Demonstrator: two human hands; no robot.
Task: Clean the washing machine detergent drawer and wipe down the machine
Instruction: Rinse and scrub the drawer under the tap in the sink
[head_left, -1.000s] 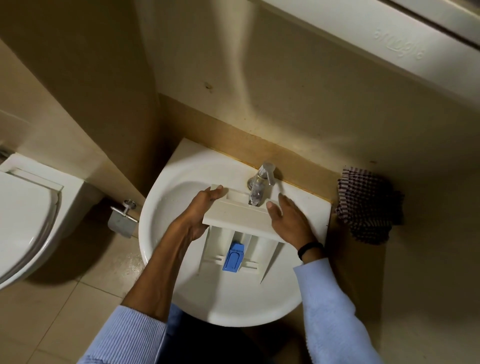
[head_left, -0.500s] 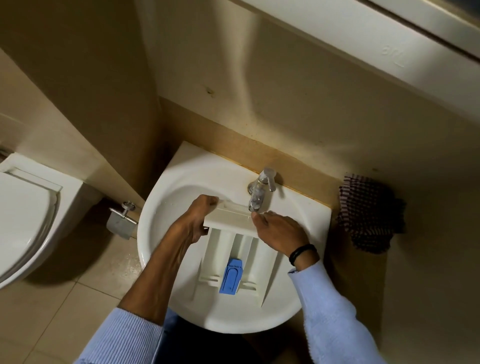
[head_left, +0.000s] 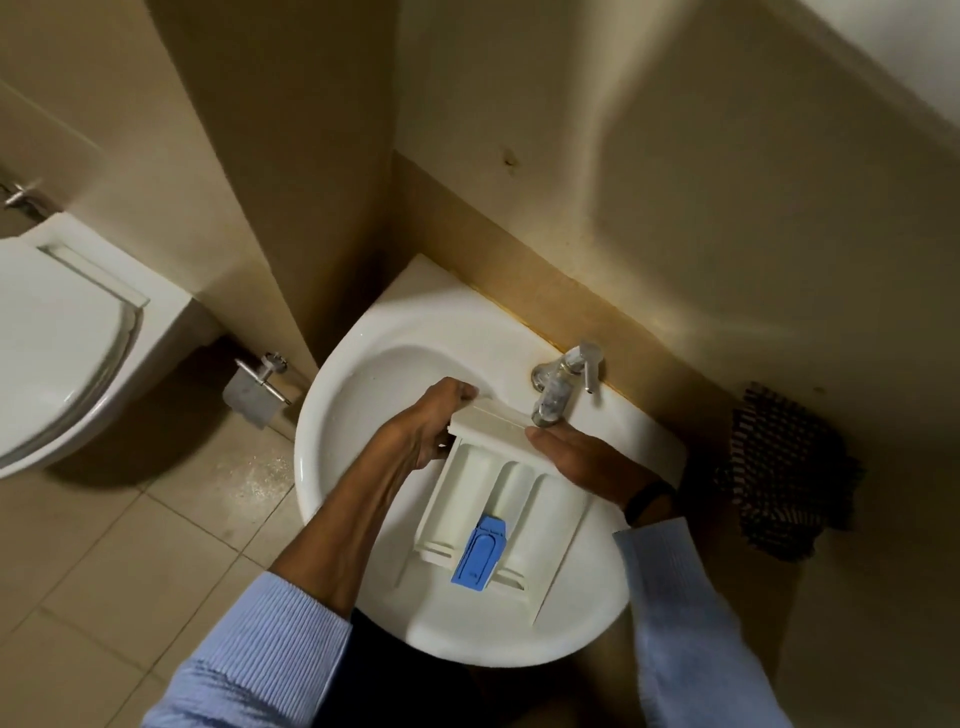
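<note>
The white detergent drawer (head_left: 540, 509) lies in the white sink (head_left: 358, 374), its front panel under the chrome tap (head_left: 553, 392) and its three compartments facing up. A blue insert (head_left: 480, 553) sits in the middle compartment at the near end. My left hand (head_left: 421, 428) grips the left end of the drawer's front panel. My right hand (head_left: 582, 457) lies flat over the panel's right end, fingertips just below the tap's spout. Whether water runs from the tap is not visible.
A checked cloth (head_left: 784, 473) hangs on the wall right of the sink. A toilet (head_left: 67, 338) stands at the left, with a metal paper holder (head_left: 257, 387) on the wall between it and the sink. Tiled floor lies below.
The drawer has tilted down and now lies flatter in the basin, with more of its compartments showing. My right hand slid left along the front panel towards the tap spout.
</note>
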